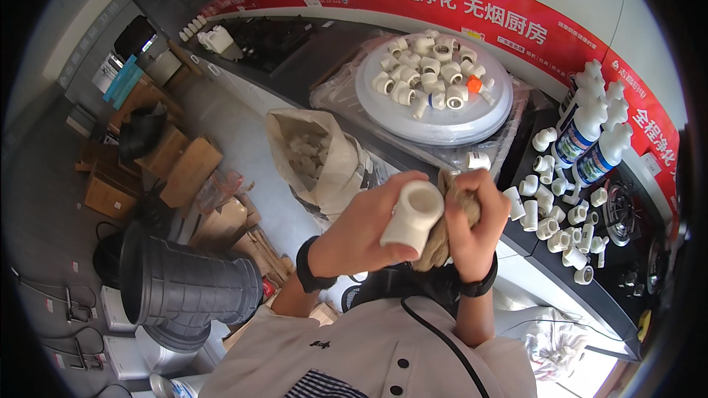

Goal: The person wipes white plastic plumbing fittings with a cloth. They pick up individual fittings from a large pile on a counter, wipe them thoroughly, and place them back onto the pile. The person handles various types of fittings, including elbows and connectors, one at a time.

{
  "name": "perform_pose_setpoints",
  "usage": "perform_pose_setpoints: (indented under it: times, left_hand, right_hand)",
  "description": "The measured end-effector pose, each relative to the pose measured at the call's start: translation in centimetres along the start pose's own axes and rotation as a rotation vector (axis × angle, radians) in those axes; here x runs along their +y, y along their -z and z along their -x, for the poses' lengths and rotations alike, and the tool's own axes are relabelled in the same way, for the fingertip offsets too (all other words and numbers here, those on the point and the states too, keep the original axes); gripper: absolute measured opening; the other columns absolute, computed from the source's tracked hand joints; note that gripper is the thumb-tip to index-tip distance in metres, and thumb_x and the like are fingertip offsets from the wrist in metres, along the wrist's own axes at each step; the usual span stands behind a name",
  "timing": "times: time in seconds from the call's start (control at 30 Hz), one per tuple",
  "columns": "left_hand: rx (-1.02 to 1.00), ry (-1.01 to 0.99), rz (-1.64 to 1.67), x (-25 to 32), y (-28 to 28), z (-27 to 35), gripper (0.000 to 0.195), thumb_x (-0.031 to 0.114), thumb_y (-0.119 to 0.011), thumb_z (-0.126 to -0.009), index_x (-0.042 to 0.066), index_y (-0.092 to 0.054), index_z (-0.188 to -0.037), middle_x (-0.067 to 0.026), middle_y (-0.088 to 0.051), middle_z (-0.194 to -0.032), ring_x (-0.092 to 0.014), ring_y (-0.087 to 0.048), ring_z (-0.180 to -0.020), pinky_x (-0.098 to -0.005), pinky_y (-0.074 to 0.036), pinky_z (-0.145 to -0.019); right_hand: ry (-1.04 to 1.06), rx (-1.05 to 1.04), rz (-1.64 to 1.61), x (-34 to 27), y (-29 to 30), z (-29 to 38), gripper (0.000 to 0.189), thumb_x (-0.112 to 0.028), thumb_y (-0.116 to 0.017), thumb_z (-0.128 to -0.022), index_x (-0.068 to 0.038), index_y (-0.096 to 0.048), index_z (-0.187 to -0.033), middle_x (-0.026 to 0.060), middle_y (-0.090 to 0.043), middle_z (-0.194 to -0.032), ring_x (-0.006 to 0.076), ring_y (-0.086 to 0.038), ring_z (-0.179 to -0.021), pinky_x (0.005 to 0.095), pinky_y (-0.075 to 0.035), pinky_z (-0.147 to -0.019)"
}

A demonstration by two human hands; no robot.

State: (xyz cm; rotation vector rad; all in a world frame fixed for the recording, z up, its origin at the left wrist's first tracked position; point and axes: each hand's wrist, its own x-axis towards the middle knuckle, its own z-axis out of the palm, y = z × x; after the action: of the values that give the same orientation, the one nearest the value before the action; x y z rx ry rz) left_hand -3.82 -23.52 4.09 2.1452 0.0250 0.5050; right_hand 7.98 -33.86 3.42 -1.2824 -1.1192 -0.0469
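A white plastic pipe fitting, its round socket facing up, is held in my left hand. My right hand grips a crumpled tan cloth pressed against or right beside the fitting. Just beyond my hands, another white fitting lies at the counter's edge. A heap of white pipe fittings, with one orange piece among them, rests on a round pale disc-shaped lid. More loose fittings are spread over the black cooktop area on the right.
An open woven sack holding fittings stands below the counter. Several white bottles stand at the back right, near a gas burner. To the left are a large black ribbed plastic pipe tee and cardboard boxes.
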Motion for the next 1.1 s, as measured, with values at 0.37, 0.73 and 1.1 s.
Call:
perform_pose_setpoints:
  times: [0.37,0.73,1.1]
  left_hand:
    - [0.117,-0.041,0.082,-0.6,0.3,0.6,0.079,0.055,-0.055,-0.063,0.0,-0.028,-0.113,-0.0138,-0.047,-0.096,-0.028,-0.05,-0.087,-0.0316,-0.038,-0.074]
    - [0.192,-0.001,0.173,-0.9,0.6,0.1,0.07,0.051,-0.051,-0.069,0.0,-0.028,-0.111,-0.0124,-0.048,-0.093,-0.023,-0.049,-0.086,-0.0292,-0.037,-0.075]
    - [0.08,0.046,0.131,-0.6,0.1,0.8,0.072,0.056,-0.046,-0.07,-0.002,-0.029,-0.11,-0.0138,-0.047,-0.093,-0.025,-0.049,-0.087,-0.0305,-0.037,-0.075]
  right_hand:
    - [0.065,-0.097,-0.049,-0.6,-0.8,0.5,0.015,-0.006,-0.054,-0.056,-0.002,-0.046,-0.069,0.0112,-0.046,-0.053,0.0262,-0.047,-0.045,0.0294,-0.037,-0.044]
    - [0.089,-0.149,-0.079,-1.7,-1.9,1.0,0.014,-0.006,-0.053,-0.054,-0.002,-0.043,-0.064,0.0086,-0.044,-0.053,0.0236,-0.042,-0.045,0.0269,-0.034,-0.045]
    - [-0.061,0.088,0.053,-0.1,-1.5,0.5,0.013,-0.005,-0.052,-0.059,-0.001,-0.045,-0.068,0.0116,-0.047,-0.054,0.0251,-0.047,-0.046,0.0279,-0.037,-0.046]
